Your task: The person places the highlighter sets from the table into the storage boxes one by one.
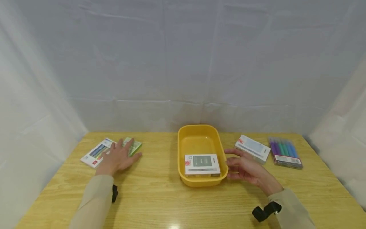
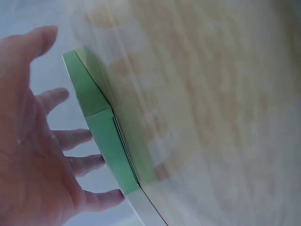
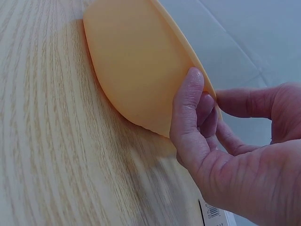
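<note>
My left hand [image 1: 118, 158] spreads over a green box [image 1: 133, 145] and a white pen set box [image 1: 98, 152] with coloured pens on its front. In the left wrist view the fingers reach along the green box [image 2: 103, 122], with the thumb held away. My right hand [image 1: 244, 167] is at the right side of a yellow plastic bin [image 1: 183, 133]. In the right wrist view its curled fingers and thumb hold the rim and outer wall of the bin [image 3: 136, 61]. A white box with a grey-green label [image 1: 202, 164] lies inside the bin's near end.
Right of the bin lies another white box [image 1: 253, 148], close behind my right hand. Beyond it is a clear pack of purple, green and blue pens [image 1: 285, 152]. White sheeting [image 1: 186, 63] hangs behind the wooden table [image 1: 160, 203] and along both sides.
</note>
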Available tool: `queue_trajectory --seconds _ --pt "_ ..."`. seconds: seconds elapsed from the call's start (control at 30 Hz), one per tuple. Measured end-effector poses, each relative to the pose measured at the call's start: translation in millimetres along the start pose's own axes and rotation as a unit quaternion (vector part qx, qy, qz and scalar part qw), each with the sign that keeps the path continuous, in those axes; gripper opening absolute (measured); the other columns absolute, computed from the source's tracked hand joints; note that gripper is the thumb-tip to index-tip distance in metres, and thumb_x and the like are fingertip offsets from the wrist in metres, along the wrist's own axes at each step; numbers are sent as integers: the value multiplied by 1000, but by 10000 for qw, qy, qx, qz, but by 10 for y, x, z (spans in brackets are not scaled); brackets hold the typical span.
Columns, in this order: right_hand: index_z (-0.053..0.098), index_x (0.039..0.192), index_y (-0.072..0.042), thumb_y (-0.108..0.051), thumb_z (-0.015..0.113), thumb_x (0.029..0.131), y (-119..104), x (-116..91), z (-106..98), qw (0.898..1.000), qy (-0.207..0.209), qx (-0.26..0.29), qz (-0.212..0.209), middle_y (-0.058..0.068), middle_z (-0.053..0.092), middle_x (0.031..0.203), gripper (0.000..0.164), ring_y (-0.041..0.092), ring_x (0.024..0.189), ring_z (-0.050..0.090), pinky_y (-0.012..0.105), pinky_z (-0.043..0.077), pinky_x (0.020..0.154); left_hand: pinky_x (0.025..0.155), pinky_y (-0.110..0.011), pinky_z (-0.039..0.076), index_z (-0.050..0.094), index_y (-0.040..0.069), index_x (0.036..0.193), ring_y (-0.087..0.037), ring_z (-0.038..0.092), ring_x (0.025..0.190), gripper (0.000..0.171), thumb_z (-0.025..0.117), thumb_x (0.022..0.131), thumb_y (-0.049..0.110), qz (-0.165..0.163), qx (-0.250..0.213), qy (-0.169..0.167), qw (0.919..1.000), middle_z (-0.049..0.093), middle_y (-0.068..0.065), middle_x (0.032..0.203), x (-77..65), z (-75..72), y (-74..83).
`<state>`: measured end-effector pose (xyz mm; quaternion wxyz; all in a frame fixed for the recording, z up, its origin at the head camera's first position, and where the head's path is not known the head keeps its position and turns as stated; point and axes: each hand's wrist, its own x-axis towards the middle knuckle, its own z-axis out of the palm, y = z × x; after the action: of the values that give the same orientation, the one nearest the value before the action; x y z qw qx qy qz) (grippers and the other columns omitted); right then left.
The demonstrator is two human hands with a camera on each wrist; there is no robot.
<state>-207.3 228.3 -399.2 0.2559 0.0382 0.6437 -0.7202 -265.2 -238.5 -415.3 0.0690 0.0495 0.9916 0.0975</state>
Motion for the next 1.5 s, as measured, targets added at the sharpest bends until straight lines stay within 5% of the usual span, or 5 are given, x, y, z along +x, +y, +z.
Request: queue_trajectory --seconds 0.4,0.93,1.23,1.5 --pt "28 157 -4 -10 58 101 6 -1 0 10000 -13 44 -3 3 67 109 63 16 89 69 33 63 78 107 -86 15 21 15 164 -65 11 147 80 41 102 61 -128 47 -311 9994 14 -36 164 -23 -22 36" --pt "29 157 -5 -11 58 101 -2 5 -11 10000 54 -4 21 5 66 114 63 17 91 69 34 63 79 98 -85 30 36 16 159 -63 32 138 66 53 101 44 -26 79 -184 9998 32 -35 157 -11 -51 144" --pt "30 156 -5 -11 58 100 -1 3 -5 10000 20 37 36 5 67 113 62 17 90 69 33 63 78 86 -78 44 39 16 156 -64 44 125 69 59 96 43 9 -55 -132 9999 39 -36 147 14 -71 137" --pt "28 156 -5 -10 58 100 1 7 -7 10000 27 51 27 4 67 114 63 17 90 69 33 63 78 83 -76 45 45 17 152 -60 49 121 71 65 91 47 35 71 142 9999 46 -35 141 36 -50 155"
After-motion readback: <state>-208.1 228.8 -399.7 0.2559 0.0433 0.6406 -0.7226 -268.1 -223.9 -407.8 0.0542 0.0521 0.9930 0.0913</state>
